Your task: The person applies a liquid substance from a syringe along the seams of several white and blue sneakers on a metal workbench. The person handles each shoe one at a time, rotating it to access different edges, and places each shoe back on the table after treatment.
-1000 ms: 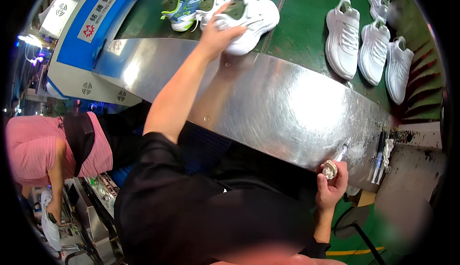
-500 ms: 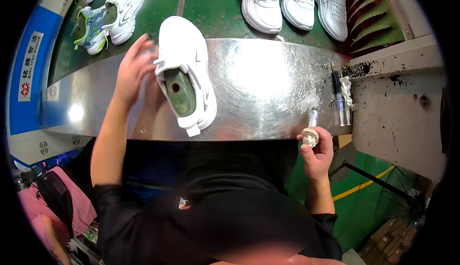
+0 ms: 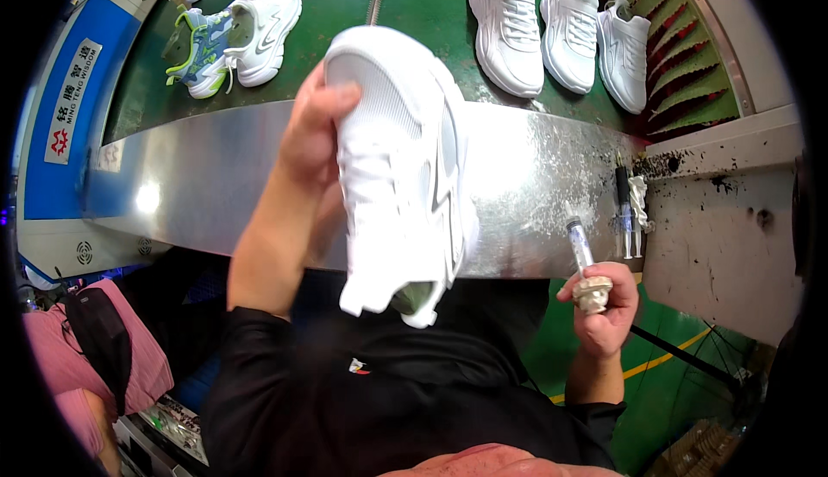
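Since the earlier frame, the left hand [image 3: 315,128] has moved from beside the white shoe [image 3: 392,158] onto its toe end, and the shoe has risen off the steel ledge [image 3: 198,162] toward the head camera. The shoe is therefore carried by this hand alone, with its laces and one side presented upward. It is held above the ledge, toe pointing away from the person, heel reaching past the front edge; a green form [image 3: 416,294] shows in the collar. The left grip is closed around the toe: the thumb presses the upper, and the remaining fingers are hidden. The right hand [image 3: 608,313] grasps a clear syringe [image 3: 580,246] at its near end, beside a crusted pale lump [image 3: 592,294]; this hold matches the earlier frame. The syringe is well apart from the shoe. Farther right, a black-sectioned tool [image 3: 624,188] lies beside crumpled white material [image 3: 639,201]. Beyond the ledge, the green belt [image 3: 336,3] bears a blue-and-green sneaker [image 3: 207,50], a white sneaker [image 3: 269,35] touching it, and further white shoes [image 3: 509,41] near the strip curtain [image 3: 668,50].
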The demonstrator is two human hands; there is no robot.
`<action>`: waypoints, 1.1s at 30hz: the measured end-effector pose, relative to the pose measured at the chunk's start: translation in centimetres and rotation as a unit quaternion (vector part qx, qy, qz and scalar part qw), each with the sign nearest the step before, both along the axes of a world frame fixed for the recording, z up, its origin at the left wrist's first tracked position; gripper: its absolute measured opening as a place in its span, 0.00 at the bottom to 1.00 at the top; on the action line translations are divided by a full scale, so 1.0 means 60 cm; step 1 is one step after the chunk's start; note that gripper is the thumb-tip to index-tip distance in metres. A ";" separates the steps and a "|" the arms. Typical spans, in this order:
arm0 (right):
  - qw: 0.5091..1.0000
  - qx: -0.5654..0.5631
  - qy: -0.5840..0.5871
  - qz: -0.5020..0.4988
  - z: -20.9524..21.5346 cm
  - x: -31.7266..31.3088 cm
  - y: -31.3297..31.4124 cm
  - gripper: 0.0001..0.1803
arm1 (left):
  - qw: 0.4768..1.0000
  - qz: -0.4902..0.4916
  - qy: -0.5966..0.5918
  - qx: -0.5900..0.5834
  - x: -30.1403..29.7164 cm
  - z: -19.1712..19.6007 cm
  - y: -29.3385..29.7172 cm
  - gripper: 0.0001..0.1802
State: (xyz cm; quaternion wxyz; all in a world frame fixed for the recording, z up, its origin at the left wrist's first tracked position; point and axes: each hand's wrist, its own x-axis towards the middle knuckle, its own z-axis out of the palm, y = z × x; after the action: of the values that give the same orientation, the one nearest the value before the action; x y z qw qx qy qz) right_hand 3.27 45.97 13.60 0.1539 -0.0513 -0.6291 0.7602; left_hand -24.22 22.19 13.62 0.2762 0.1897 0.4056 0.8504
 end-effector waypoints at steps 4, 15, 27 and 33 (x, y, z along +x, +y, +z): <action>0.989 -0.054 0.093 0.102 0.032 -0.073 -0.006 0.39 | 0.996 0.007 -0.052 0.068 0.020 -0.029 -0.031 0.31; 0.932 -0.135 0.145 0.304 0.123 -0.219 -0.091 0.26 | 0.992 -0.084 0.004 0.090 0.042 -0.017 -0.060 0.41; 0.944 -0.027 0.124 0.304 0.144 -0.235 -0.118 0.25 | 0.996 -0.065 0.044 0.040 0.054 0.005 -0.065 0.40; 0.954 0.010 0.101 0.281 0.154 -0.231 -0.127 0.24 | 0.997 -0.058 0.041 0.022 0.057 0.010 -0.069 0.40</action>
State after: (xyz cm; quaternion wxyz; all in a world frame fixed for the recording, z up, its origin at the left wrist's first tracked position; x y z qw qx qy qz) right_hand -10.59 38.34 22.87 -0.0025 0.2061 -0.6071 0.7675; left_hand -20.79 18.02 14.20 0.3035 0.2538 0.3863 0.8333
